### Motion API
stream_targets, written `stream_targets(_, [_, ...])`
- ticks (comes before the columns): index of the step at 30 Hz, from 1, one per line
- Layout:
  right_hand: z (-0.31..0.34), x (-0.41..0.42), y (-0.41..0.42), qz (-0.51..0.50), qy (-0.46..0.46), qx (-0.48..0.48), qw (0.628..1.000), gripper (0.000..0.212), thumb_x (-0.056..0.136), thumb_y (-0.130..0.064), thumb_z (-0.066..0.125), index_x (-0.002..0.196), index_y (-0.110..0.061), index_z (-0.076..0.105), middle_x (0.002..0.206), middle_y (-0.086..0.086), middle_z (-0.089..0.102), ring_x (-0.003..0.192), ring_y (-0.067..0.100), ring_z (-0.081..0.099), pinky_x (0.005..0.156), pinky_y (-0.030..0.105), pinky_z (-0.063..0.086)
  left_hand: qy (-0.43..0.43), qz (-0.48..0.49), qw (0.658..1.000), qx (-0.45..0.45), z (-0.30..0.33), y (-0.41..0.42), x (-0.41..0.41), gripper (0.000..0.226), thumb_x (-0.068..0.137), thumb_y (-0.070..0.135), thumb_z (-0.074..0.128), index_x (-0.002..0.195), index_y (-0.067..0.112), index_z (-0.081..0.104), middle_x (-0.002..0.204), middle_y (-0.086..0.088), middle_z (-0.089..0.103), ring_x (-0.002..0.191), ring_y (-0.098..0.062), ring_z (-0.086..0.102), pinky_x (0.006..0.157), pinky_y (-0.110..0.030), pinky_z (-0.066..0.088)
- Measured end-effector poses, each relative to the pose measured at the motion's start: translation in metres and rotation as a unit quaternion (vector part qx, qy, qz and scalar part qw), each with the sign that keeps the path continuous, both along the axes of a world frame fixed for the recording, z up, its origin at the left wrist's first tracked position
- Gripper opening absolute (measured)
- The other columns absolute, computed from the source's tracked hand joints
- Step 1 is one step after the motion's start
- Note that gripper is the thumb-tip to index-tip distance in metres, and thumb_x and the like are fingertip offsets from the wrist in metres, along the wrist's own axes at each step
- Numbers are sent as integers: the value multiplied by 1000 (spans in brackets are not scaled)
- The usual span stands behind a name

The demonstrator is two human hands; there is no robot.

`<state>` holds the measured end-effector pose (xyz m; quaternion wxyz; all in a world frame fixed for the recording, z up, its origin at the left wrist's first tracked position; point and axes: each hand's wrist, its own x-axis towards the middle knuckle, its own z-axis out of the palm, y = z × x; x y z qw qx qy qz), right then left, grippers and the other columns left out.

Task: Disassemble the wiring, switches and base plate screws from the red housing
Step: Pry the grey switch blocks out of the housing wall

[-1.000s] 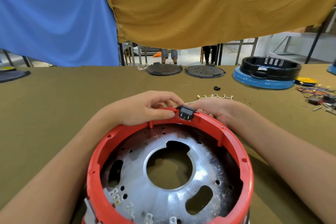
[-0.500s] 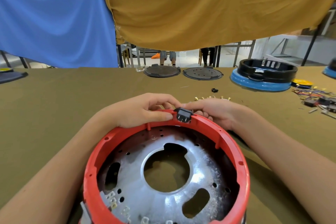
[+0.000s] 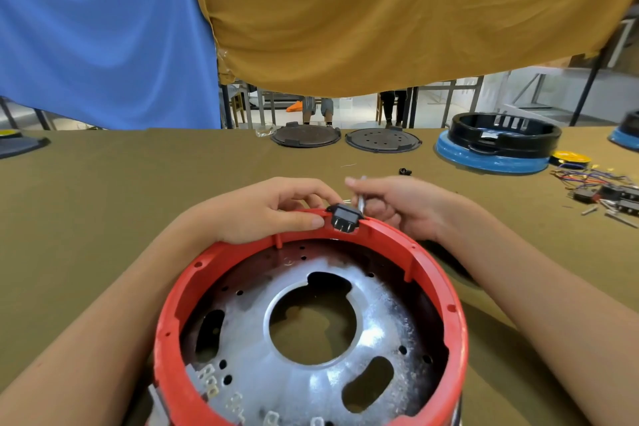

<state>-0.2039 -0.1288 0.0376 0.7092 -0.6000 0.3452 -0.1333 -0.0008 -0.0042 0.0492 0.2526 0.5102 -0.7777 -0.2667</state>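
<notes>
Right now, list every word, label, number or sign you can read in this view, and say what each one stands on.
None can be read.
Small black rocker switch in the round red plastic housing: no legible marking.
White label patch inside the black plastic ring base on the blue disc: too small and blurred to read.

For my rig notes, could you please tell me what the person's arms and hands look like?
Both forearms are bare up to the frame edge, with no sleeves visible. The left hand and right hand wear no gloves, and no rings, watch or markings show.
</notes>
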Motion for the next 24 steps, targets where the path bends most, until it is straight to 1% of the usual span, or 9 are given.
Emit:
stream_targets(3, [14,-13,0,-110,-122,-71,984,31,98,-38,57,85,-11,63,55,-4,47,45,8,37,37,16,34,5,10,1000,-8,0,1,2,25,98,25,61,121,35,64,108,2,63,98,-24,63,87,-23,48])
stream_targets(5, [20,-17,4,-136,-182,-127,966,30,101,-38,52,91,-11,63,60,-2,55,52,11,45,44,20,43,11,30,999,-21,-1,0,4,23,97,24,63,116,37,66,104,5,63,95,-25,62,84,-20,49])
stream_targets(7, [24,-14,13,-131,-198,-190,953,28,104,-34,48,92,-13,60,66,1,63,59,14,55,54,26,53,20,68,997,-38,-2,-2,8,21,94,24,67,112,36,68,98,8,65,88,-25,64,80,-22,50])
stream_targets(10, [24,-3,29,-91,-151,-315,932,19,104,-27,51,94,-11,57,82,9,71,74,19,64,72,33,58,36,117,991,-61,-5,-6,13,16,90,25,73,104,32,70,92,10,72,75,-10,67,74,-24,52])
stream_targets(12, [22,2,35,-55,-89,-419,902,14,97,-25,64,99,-13,56,90,6,71,79,19,65,79,32,56,36,133,988,-67,-6,-8,14,16,87,26,76,101,31,71,91,8,74,77,-9,70,78,-30,56])
stream_targets(15, [24,7,38,20,0,-493,870,37,81,-23,82,104,-19,54,96,2,69,86,20,66,83,32,54,39,149,986,-70,-8,-10,14,19,78,31,73,96,30,72,91,5,74,78,-9,70,81,-31,56])
stream_targets(17, [29,13,39,57,32,-518,853,44,77,-25,85,105,-21,52,95,1,68,85,17,64,78,28,53,42,150,985,-68,-10,-11,12,20,74,34,70,94,30,72,89,6,73,76,-5,68,79,-26,54])
stream_targets(20, [30,22,38,85,66,-567,817,43,78,-24,82,104,-20,48,87,3,62,67,10,50,64,24,44,44,147,986,-61,-11,-13,12,23,73,35,70,95,28,72,88,7,73,74,-3,65,77,-23,52])
stream_targets(24, [23,27,37,92,84,-557,821,37,82,-18,74,104,-19,44,84,1,56,60,4,41,57,19,36,41,142,987,-63,-12,-15,13,20,75,33,69,95,31,71,85,14,72,73,-2,64,77,-22,51])
